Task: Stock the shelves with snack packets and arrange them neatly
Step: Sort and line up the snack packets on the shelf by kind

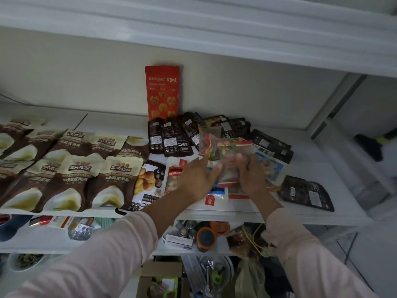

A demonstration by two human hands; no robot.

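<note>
1. You have a clear-windowed snack packet (225, 157) with red trim raised just above the shelf (300, 214), over the loose pile at its right half.
2. Right hand (252, 176): fingers curled round the packet's right edge, thumb on its face. Closed on it.
3. Left hand (197, 179): fingers laid flat against the packet's left lower edge, more steadying than pinching. I read it as in contact with the packet; whether it truly grips, I cannot tell.
4. Handling, by judgement: light, soft film pouch, loose contents that shift. Glossy surface, likely slick. It will flop if you take it by one corner.
5. Best hold: both side seams or the stiff sealed top band, not the bulging middle.
6. The packet sits between your hands, tilted, its upper part beyond your fingertips.
7. Around it: dark pouches (171, 136) behind, a peanut packet (174, 175) and a blue-white packet (270, 168) beneath, jumbled.
8. Cream-and-brown packets (64, 168) lie in tidy overlapping rows at left; a red pouch (162, 91) stands against the back wall.
</note>
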